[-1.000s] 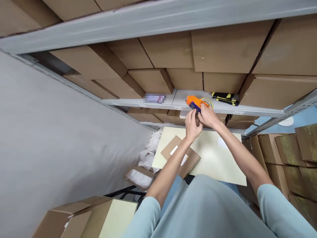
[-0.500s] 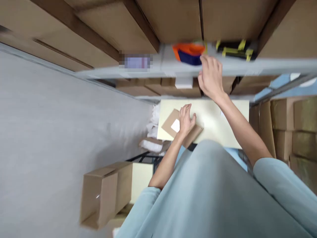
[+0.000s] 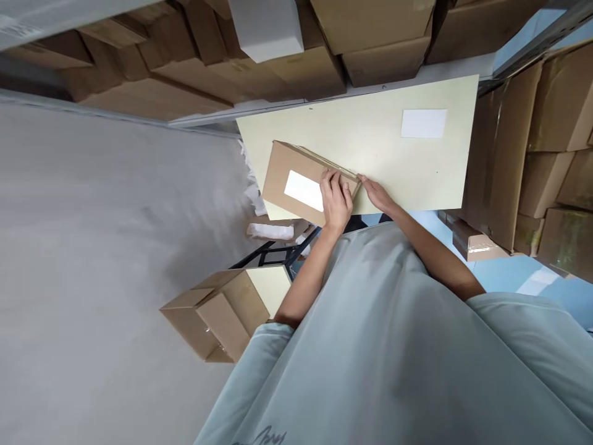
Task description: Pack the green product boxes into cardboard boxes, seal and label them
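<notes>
A plain grey wall (image 3: 92, 247) occupies the side at nine o'clock, with a soft shadow on the part nearest to the centre. From ten to one o'clock there runs a pale metal shelf (image 3: 204, 115), loaded with brown cardboard boxes (image 3: 386, 65), and at twelve o'clock a cream-coloured table (image 3: 417, 176) reflects the light gently. Between two and three o'clock more cartons (image 3: 553, 117) are piled, and towards four o'clock a light blue floor (image 3: 498, 275) is visible.

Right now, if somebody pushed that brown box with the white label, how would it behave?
The brown box is probably fairly stiff, since its edges look straight. Its flat faces suggest it would slide rather than roll on the smooth-looking pale table. Its contents are hidden, so I can't judge weight.
</notes>
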Demonstrator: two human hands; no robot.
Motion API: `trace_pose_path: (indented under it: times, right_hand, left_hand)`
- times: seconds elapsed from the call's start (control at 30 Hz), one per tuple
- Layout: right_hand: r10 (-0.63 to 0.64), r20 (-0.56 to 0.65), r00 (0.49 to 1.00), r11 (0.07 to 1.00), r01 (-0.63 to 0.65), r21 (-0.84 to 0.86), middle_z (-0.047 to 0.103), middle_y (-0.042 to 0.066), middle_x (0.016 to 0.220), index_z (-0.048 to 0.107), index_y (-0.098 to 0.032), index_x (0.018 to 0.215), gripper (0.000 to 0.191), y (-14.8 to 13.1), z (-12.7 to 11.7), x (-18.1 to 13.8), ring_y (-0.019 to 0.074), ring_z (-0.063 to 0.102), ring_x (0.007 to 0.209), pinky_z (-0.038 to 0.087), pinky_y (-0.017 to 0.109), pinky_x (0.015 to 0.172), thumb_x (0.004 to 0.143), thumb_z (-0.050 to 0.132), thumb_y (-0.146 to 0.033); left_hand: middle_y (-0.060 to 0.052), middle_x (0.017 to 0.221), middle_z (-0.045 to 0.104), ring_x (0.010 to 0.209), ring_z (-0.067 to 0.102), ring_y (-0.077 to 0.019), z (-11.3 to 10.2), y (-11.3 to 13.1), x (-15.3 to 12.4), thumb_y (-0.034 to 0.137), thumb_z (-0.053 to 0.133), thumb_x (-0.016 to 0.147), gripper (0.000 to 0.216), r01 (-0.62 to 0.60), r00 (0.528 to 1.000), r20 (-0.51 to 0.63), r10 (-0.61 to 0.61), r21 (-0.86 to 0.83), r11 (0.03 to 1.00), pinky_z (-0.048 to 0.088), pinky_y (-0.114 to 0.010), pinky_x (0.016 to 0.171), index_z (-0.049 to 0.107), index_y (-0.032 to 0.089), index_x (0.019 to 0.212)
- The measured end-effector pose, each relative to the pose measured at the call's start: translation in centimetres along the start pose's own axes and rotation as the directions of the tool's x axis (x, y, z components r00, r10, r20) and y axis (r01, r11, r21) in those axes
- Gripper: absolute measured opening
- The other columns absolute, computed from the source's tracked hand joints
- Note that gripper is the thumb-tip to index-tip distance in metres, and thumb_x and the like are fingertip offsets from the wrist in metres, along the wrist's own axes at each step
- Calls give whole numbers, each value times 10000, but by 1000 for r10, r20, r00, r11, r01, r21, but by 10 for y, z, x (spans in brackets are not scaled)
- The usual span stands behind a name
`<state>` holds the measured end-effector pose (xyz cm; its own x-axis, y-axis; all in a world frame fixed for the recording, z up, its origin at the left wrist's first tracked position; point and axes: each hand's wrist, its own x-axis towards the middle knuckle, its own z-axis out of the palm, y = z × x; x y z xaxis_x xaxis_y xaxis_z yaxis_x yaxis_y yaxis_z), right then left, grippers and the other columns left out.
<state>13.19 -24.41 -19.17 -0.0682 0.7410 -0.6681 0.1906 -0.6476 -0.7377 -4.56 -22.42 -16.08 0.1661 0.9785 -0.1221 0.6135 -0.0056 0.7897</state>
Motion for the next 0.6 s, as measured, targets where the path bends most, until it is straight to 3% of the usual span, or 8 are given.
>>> trace_pose_path:
  times: [0.27, 0.37, 0.47, 0.53, 0.6]
  right_hand:
    - [161, 144, 976, 983, -172, 70, 665, 89, 1664, 815, -192, 1448, 943, -34, -6, 43, 376, 391, 1735, 92, 556, 1489, 1006, 496, -961]
    - [186, 108, 977, 971, -200, 134, 648, 93, 1685, 781, -192, 1489, 912, -41, 1, 42, 370, 383, 1739, 104, 561, 1488, 1019, 514, -926]
    - [195, -112, 974, 963, -168, 210, 515, 68, 1803, 651, -218, 1634, 933, -36, 9, 24, 316, 336, 1764, 117, 534, 1487, 1057, 391, -903]
    - [218, -260, 940, 950, -143, 278, 376, 43, 1885, 517, -259, 1732, 920, -27, 17, 6, 265, 281, 1785, 152, 511, 1480, 1078, 315, -874]
    - [281, -313, 907, 912, -151, 382, 308, 44, 1915, 417, -317, 1775, 908, -18, 30, -12, 256, 303, 1776, 261, 526, 1451, 1071, 282, -875]
  left_hand:
    - [-250, 1571, 565, 1705, 363, -348, 7, -7, -5, 686, 353, 1158, 650, -13, 999, 32, 17, -124, 992, 234, -617, 1453, 623, 193, 1484]
    - [-240, 1582, 564, 1695, 381, -348, -1, -2, -1, 678, 412, 1151, 609, -49, 997, 57, 58, -154, 987, 272, -614, 1440, 632, 206, 1467]
    - [-229, 1632, 557, 1650, 466, -346, -37, -13, 32, 705, 530, 1113, 615, -76, 990, 99, 97, -197, 977, 335, -562, 1421, 641, 219, 1473]
    - [-211, 1659, 567, 1658, 470, -348, -75, -38, 72, 752, 597, 1070, 667, -48, 995, 73, 66, -217, 975, 330, -533, 1426, 651, 227, 1477]
    - [-190, 1682, 579, 1676, 453, -364, -116, -71, 118, 815, 642, 1017, 757, 54, 998, 47, -45, -226, 973, 305, -541, 1433, 649, 232, 1499]
